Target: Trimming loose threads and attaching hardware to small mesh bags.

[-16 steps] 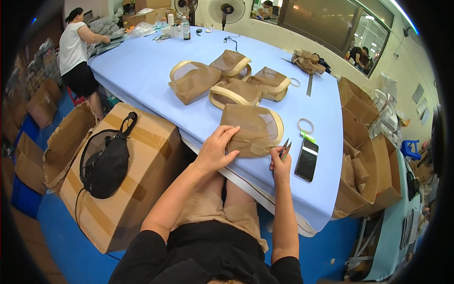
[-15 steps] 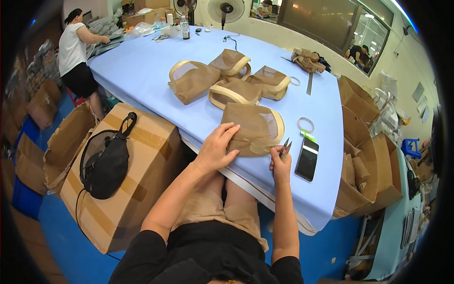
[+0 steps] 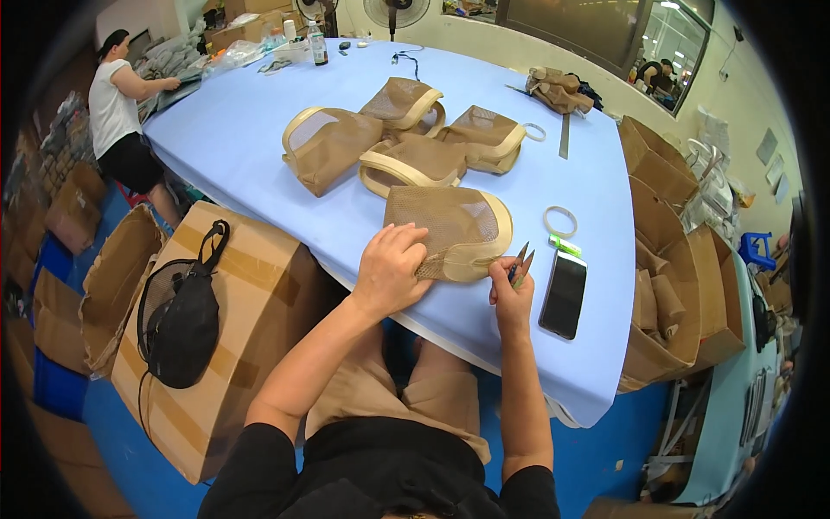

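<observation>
A tan mesh bag (image 3: pixel 450 227) with a cream rim lies at the near edge of the light-blue table (image 3: pixel 259 147). My left hand (image 3: pixel 391 266) rests flat on the bag's near left corner, fingers spread. My right hand (image 3: pixel 512 292) grips small thread snips (image 3: pixel 521 261) at the bag's near right edge, blades pointing up and away. Several more tan mesh bags (image 3: pixel 406 138) lie in a cluster farther up the table.
A black phone (image 3: pixel 564 294) and a tape ring (image 3: pixel 560 221) lie right of my hand. A cardboard box with a black pouch (image 3: pixel 180 313) stands at my left, open boxes (image 3: pixel 670 259) at my right. Another person (image 3: pixel 121 112) works at the table's far left.
</observation>
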The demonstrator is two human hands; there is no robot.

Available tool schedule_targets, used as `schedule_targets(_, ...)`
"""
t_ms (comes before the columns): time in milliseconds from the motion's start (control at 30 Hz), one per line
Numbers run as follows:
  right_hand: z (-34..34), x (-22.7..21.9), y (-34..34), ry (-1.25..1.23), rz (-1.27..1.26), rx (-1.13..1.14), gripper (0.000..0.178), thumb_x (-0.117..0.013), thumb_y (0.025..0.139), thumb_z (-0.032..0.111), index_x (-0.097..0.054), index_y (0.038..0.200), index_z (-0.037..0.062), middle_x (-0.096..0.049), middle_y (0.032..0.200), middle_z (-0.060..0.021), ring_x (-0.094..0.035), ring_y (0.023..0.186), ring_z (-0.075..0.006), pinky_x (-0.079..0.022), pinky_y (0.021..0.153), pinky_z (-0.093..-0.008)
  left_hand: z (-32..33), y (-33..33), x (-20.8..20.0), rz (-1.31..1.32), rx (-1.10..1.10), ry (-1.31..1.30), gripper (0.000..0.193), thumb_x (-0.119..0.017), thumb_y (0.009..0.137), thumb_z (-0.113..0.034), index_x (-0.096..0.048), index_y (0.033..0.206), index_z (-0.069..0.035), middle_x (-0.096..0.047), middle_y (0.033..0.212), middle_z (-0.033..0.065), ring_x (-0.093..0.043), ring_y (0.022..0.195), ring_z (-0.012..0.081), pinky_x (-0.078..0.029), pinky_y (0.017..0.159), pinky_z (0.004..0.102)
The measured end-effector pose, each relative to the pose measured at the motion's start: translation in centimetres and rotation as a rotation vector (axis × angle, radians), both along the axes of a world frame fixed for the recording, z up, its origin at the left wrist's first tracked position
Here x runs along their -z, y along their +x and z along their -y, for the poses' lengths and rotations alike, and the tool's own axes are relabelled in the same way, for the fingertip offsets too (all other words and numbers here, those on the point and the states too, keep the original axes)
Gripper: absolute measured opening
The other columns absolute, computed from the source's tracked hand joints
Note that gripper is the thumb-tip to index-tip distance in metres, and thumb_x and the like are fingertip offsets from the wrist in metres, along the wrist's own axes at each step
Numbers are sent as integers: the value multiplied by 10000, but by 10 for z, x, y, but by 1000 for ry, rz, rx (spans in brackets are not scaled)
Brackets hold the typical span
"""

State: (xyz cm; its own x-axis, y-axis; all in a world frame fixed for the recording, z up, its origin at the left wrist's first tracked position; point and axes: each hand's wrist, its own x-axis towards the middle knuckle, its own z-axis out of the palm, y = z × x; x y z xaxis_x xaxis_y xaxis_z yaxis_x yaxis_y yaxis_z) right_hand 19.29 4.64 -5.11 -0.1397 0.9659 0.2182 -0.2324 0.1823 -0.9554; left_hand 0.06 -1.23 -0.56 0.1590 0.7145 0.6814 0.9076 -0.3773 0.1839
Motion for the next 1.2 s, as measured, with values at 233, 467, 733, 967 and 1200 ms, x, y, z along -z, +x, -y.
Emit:
schedule_targets(233,-20,-17,3,113,125,84,123,-586,809,135,-538,786,24,-473,560,36,-407,460,-28,-318,413,-171,-6,13,-17,347,162,-68,422,-690,666,-323,-551,905,-4,-577,961,148,-557,884,294,-440,745,343)
schedule_targets(467,-38,-24,6,279,311,72,116,-581,807,117,-536,812,10,-459,550,28,-395,500,-31,-315,462,-178,-30,14,-24,912,220,-743,295,-620,782,-285,-543,714,-8,-469,571,7,-409,562,56,-342,502,219)
schedule_targets(733,-26,-14,-9,490,200,217,203,-643,721,15,-508,871,39,-467,635,-22,-451,559,-93,-371,500,-215,-45,21,6,1175,345,-593,244,-541,854,-225,-545,718,-23,-463,625,-57,-377,587,22,-311,510,181)
schedule_targets(967,-31,-9,-7,709,416,224,268,-647,630,-38,-499,840,39,-508,731,-97,-535,611,-245,-440,526,-308,-50,41,6,1261,369,-628,219,-517,870,-186,-553,726,-25,-465,641,-62,-368,590,13,-305,515,174)
schedule_targets(1200,-24,-21,-3,590,395,77,178,-629,699,-14,-469,772,16,-483,716,-97,-483,653,-220,-404,593,-282,-52,37,8,1382,362,-545,196,-528,859,-169,-566,733,-24,-495,654,-51,-399,602,15,-326,535,168)
